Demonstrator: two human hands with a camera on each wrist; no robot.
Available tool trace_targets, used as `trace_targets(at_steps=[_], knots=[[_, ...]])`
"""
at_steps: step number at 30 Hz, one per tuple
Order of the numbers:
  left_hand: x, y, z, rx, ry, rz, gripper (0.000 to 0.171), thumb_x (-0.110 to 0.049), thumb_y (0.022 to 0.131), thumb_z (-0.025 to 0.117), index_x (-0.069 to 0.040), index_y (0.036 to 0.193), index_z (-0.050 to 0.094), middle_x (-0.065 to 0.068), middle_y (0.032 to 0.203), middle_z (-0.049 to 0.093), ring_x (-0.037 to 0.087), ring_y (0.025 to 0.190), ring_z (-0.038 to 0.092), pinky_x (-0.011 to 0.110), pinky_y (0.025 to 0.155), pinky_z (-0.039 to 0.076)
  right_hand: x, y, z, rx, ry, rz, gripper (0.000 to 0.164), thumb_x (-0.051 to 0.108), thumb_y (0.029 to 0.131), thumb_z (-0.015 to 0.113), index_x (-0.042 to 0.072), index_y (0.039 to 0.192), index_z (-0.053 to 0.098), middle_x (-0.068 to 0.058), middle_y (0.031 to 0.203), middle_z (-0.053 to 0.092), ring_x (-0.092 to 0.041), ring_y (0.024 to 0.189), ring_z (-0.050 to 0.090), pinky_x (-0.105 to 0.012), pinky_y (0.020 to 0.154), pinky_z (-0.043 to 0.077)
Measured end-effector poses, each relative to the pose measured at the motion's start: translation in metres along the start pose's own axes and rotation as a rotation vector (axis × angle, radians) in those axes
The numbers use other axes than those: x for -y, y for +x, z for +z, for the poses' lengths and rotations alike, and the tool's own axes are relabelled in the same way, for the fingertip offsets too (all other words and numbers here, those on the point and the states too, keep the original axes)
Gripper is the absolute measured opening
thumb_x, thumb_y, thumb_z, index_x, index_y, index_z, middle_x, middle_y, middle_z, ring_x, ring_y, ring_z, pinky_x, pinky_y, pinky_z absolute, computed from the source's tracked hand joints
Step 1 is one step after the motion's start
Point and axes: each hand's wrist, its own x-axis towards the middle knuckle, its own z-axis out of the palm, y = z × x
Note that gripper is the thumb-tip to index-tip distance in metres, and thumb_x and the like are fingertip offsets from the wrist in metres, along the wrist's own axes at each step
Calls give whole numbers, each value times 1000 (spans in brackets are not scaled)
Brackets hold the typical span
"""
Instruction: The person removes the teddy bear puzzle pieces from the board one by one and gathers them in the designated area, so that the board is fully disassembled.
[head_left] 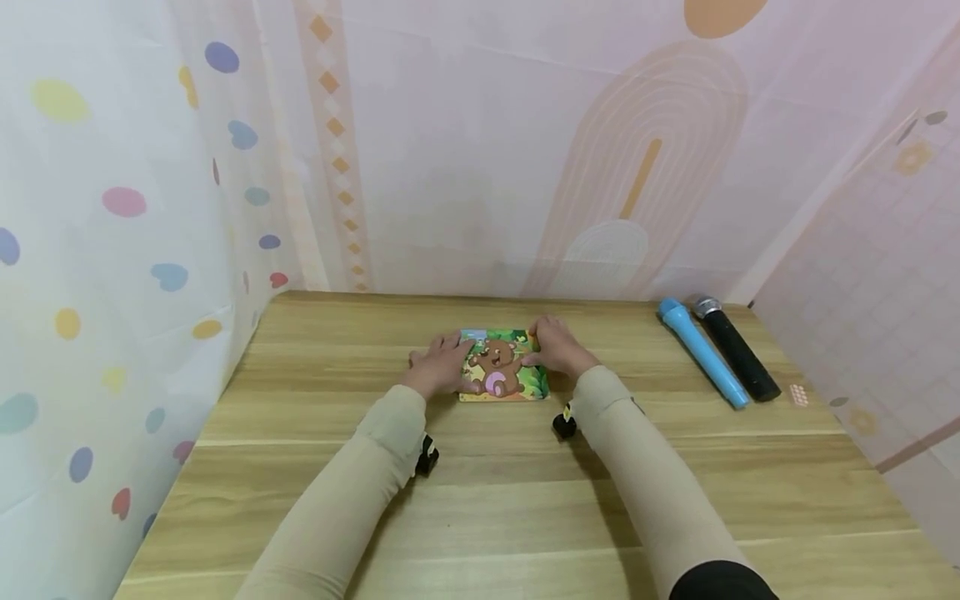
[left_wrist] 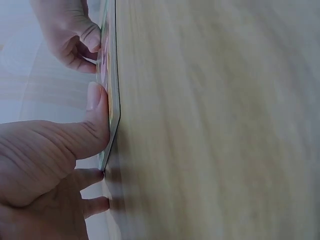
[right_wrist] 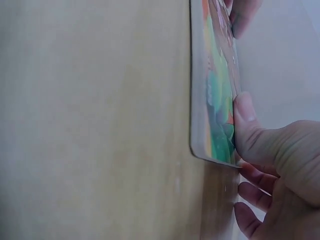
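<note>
A small, flat picture board with a cartoon brown bear on a green background lies on the wooden table. My left hand holds its left end, thumb on the printed face, other fingers around the left edge. In the left wrist view that thumb presses near the corner, and two fingertips reach the tabletop. At the opposite end, my right hand grips the board's right side. Its thumb rests on the face in the right wrist view, with the fingers bent beside the edge.
On the right of the table lie a blue microphone and a black microphone side by side. A patterned cloth hangs behind the table and along both sides. A small dotted patch is near the black microphone.
</note>
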Motion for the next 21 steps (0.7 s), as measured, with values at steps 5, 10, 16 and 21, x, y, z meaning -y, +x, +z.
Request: trace_targets(at_steps=[5,10,16,21], knots=[[-4,-2,-1,1,8,-4,92,-43,91,73,-14,163,23,15,170,6,42,154,4,77,112,11,-2,3,-2,19,-1,-7,55,22,92,77,-5,131,49,-17,127,50,-32,120,40,-44,106,39],[-9,-4,-2,17,7,-13,91,-40,92,71,-13,163,21,15,170,3,43,154,1,77,112,11,-3,5,-3,56,23,2,54,21,93,75,-4,131,46,-17,128,46,-32,121,36,-45,107,37],[-9,-2,0,30,21,-34,91,-40,93,70,-13,164,19,14,170,0,42,154,-2,76,112,13,-2,6,-4,75,31,12,56,21,93,75,-4,132,43,-19,130,43,-33,122,34,-46,108,36],[-8,-2,0,29,40,-34,92,-43,94,70,-13,164,19,15,170,0,42,154,0,76,111,16,-2,7,-3,60,-10,2,59,21,93,76,-5,133,43,-20,130,44,-33,121,35,-46,108,35]])
